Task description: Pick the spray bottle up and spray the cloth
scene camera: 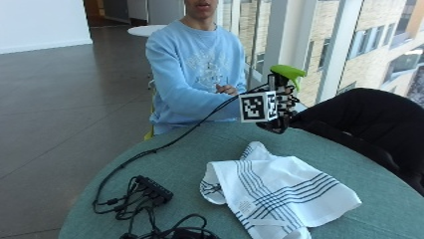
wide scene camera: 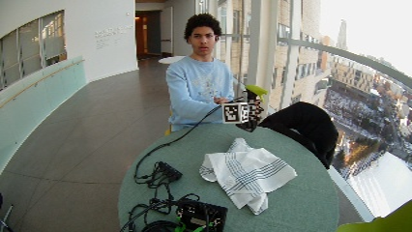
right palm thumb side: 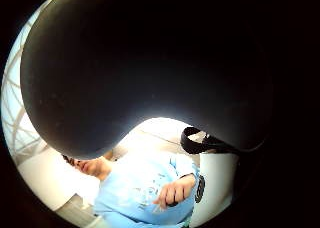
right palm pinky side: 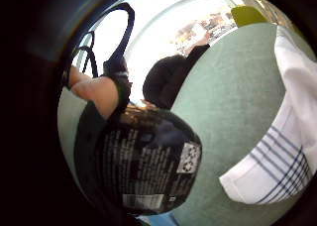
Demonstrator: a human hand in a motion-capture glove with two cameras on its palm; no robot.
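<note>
Outside view: a round table with a grey-green felt-like top [scene camera: 344,164] carries a white cloth with dark blue stripes [scene camera: 278,191], lying crumpled and flat near the middle of the table. A black garment [scene camera: 371,124] is draped over a chair at the table's far right edge. Above the far edge of the table, clear of its surface, the gloved right hand [scene camera: 281,107] grips a dark spray bottle with a lime-green trigger head [scene camera: 286,74], fingers curled round it, well apart from the cloth. In the little finger side palm view the bottle's black printed label [right palm pinky side: 143,161] sits close to the palm, with the cloth beside it on the table. A tangle of black cables [scene camera: 142,199] lies at the table's near left edge
</note>
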